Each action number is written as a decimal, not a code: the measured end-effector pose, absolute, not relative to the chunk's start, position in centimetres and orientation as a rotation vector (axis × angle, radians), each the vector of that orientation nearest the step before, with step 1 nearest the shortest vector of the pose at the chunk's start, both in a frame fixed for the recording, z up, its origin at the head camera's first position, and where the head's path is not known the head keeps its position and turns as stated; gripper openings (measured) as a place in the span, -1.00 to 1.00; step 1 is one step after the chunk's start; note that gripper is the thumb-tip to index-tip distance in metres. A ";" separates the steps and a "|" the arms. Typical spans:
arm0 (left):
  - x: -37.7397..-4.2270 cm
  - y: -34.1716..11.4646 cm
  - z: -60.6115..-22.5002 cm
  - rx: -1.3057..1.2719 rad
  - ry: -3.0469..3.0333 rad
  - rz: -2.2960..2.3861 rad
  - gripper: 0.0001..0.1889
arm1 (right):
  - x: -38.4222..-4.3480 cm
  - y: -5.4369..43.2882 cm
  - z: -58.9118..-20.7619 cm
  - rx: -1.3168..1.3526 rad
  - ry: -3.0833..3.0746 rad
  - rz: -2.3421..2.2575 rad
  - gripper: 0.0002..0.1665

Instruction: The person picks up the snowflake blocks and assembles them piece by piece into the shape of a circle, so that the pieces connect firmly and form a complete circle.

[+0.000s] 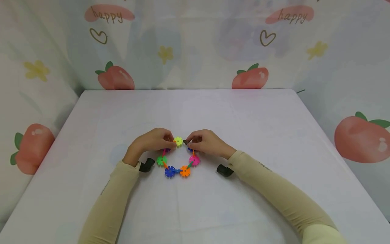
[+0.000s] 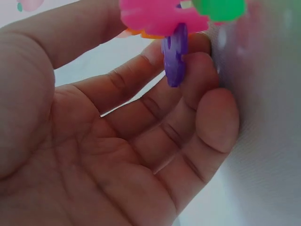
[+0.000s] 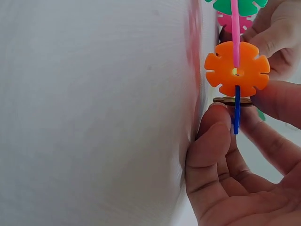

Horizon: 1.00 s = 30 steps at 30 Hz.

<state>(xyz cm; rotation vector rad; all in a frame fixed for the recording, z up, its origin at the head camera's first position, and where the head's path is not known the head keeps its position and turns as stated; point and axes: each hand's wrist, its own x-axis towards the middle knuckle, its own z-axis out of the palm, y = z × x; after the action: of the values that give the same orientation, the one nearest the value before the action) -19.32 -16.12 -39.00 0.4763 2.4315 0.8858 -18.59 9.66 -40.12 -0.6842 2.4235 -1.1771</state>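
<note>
Several colourful interlocking snowflake discs are linked in a ring shape on the table. A yellow disc [image 1: 178,141] sits at the far side between the two hands. My left hand [image 1: 153,139] pinches the chain at an orange disc beside the yellow one; a purple disc [image 2: 175,56] and a pink disc [image 2: 160,14] hang by its fingers. With thumb and fingertips my right hand [image 1: 210,144] pinches a brown disc [image 3: 233,101], next to a blue disc [image 3: 237,113] and an orange disc [image 3: 237,68]. Whether brown and yellow are joined, I cannot tell.
The ring's near side holds a blue disc [image 1: 169,171] and an orange disc [image 1: 185,171], lying on the white-covered table [image 1: 243,203]. A black wrist device [image 1: 147,165] juts from the left sleeve, another black device [image 1: 225,170] from the right. Printed curtains [image 1: 195,44] surround the table.
</note>
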 end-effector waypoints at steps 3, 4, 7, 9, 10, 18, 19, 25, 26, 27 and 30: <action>-19.3 -16.3 -39.0 0.479 2.425 0.898 -0.71 | -18.5 9.6 -40.1 -0.675 2.407 -1.200 -0.76; -19.3 -16.3 -39.1 0.478 2.421 0.906 -0.71 | -18.5 9.6 -40.1 -0.674 2.402 -1.206 -0.76; -19.3 -16.5 -39.1 0.485 2.405 0.932 -0.73 | -18.4 9.6 -40.1 -0.687 2.399 -1.221 -0.77; -19.3 -16.5 -39.2 0.499 2.398 0.945 -0.74 | -18.4 9.5 -40.1 -0.699 2.400 -1.231 -0.77; -19.3 -16.5 -39.2 0.508 2.393 0.950 -0.74 | -18.4 9.5 -40.1 -0.704 2.397 -1.238 -0.77; -19.3 -16.3 -39.3 0.572 2.382 0.969 -0.77 | -18.4 9.5 -40.4 -0.741 2.416 -1.250 -0.80; -19.3 -16.3 -39.3 0.579 2.381 0.970 -0.77 | -18.4 9.5 -40.4 -0.750 2.428 -1.243 -0.81; -19.0 -16.2 -39.2 0.613 2.385 0.974 -0.80 | -18.5 9.4 -40.4 -0.776 2.471 -1.227 -0.84; -19.0 -16.1 -39.1 0.617 2.388 0.974 -0.81 | -18.5 9.4 -40.4 -0.778 2.471 -1.228 -0.85; -19.0 -16.1 -39.1 0.621 2.392 0.972 -0.82 | -18.5 9.3 -40.4 -0.781 2.474 -1.226 -0.85; -18.9 -16.0 -39.1 0.636 2.409 0.963 -0.84 | -18.5 9.2 -40.4 -0.792 2.483 -1.214 -0.86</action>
<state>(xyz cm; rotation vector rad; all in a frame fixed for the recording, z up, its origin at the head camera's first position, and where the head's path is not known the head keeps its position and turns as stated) -18.94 -16.00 -39.07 0.6363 2.4089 0.9628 -18.47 9.24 -40.35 -0.7922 2.4826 -1.2138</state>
